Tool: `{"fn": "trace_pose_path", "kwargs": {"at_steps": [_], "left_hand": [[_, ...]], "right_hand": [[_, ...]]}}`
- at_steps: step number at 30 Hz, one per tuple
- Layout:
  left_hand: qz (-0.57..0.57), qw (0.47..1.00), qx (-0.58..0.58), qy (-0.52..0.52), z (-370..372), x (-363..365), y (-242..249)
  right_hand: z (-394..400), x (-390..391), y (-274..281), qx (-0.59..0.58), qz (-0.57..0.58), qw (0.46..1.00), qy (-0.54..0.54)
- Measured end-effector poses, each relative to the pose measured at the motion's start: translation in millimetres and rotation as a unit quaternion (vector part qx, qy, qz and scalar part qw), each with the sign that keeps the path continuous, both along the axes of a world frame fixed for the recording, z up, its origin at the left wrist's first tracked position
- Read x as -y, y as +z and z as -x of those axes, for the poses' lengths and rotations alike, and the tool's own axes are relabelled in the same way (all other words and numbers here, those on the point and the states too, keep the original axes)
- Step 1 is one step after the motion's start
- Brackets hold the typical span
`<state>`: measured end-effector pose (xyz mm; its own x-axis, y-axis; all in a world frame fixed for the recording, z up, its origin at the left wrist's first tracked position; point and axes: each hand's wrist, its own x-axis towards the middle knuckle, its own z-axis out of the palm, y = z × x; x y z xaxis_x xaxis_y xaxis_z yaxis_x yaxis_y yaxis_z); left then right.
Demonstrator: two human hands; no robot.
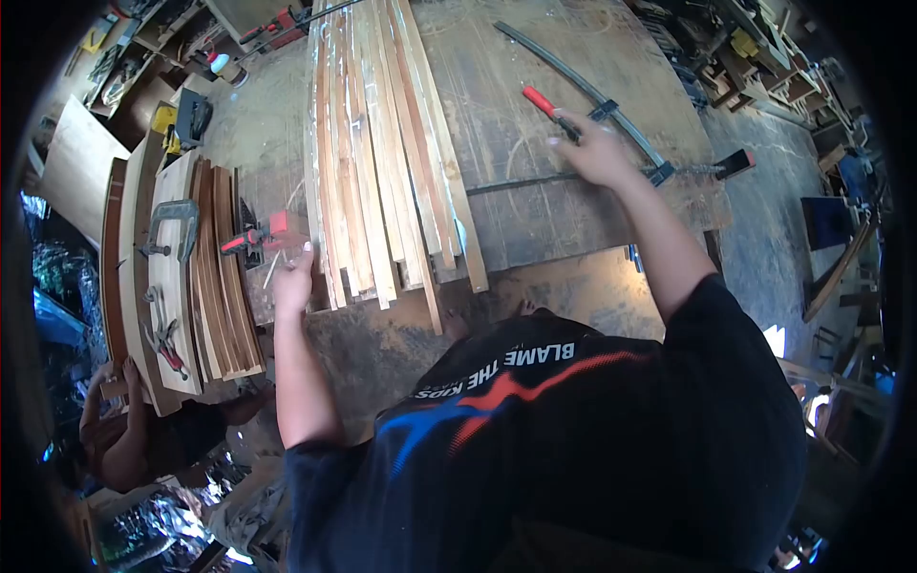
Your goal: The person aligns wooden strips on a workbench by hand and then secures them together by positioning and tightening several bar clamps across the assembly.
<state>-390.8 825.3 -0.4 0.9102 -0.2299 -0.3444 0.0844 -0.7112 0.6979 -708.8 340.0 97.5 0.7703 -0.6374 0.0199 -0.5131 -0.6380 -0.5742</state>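
Note:
Long wooden strips (382,153) lie side by side on the workbench (535,224), with whitish smears on several of them. My right hand (594,153) is at the black part of a red-handled bar clamp (540,98), with its thumb and fingers around that part. This clamp's curved-looking bar runs up and to the left. Near the front edge, left of the strips, my left hand (292,279) holds a thin light stick (271,271). Just above that hand is a clamp head with a red block (285,227). Another bar (525,181) passes crosswise, partly hidden by the strips.
At the left stand stacked boards (174,248) with a C-clamp (194,222) and a smaller clamp (170,349). Another person's hands (129,387) touch their lower end. A bottle (222,65) and red clamps (284,27) are at the back left. Shelves with wood pieces (764,86) stand right.

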Motion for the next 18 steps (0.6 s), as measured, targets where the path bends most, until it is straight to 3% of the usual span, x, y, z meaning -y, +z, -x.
{"fn": "trace_pose_path", "kwargs": {"at_steps": [2,4,7,8,10,11,14,16,18], "left_hand": [[0.111,0.993,-0.045,0.000,-5.5,-0.2,-10.8],[0.190,0.980,-0.064,-0.014,-10.8,4.4,-17.1],[0.245,0.967,-0.055,-0.047,-5.8,28.9,-10.1],[0.151,0.985,0.004,-0.079,-1.4,32.4,3.0],[0.134,0.989,0.032,-0.050,-12.1,38.9,-8.8],[0.111,0.992,0.015,-0.059,-2.4,48.3,14.5],[0.239,0.968,-0.057,-0.040,3.7,60.0,14.7],[0.288,0.953,-0.092,-0.035,8.6,64.8,5.9],[0.239,0.968,-0.075,-0.034,24.3,82.0,6.6]], "right_hand": [[-46.3,-13.5,-74.9,0.070,-0.073,0.994,0.052],[-87.3,-54.5,-83.2,0.105,-0.195,0.974,0.053],[-147.1,-80.7,-97.7,0.098,-0.249,0.963,-0.041],[-157.3,-90.2,-101.3,0.112,-0.318,0.939,-0.074],[-187.8,-90.8,-108.0,0.158,-0.401,0.895,-0.113],[-195.2,-91.6,-118.2,0.167,-0.434,0.876,-0.130],[-198.6,-86.4,-127.5,0.186,-0.581,0.779,-0.144],[-188.6,-78.4,-110.8,0.174,-0.531,0.817,-0.144],[-175.0,-63.0,-95.9,0.136,-0.465,0.861,-0.154]]}}
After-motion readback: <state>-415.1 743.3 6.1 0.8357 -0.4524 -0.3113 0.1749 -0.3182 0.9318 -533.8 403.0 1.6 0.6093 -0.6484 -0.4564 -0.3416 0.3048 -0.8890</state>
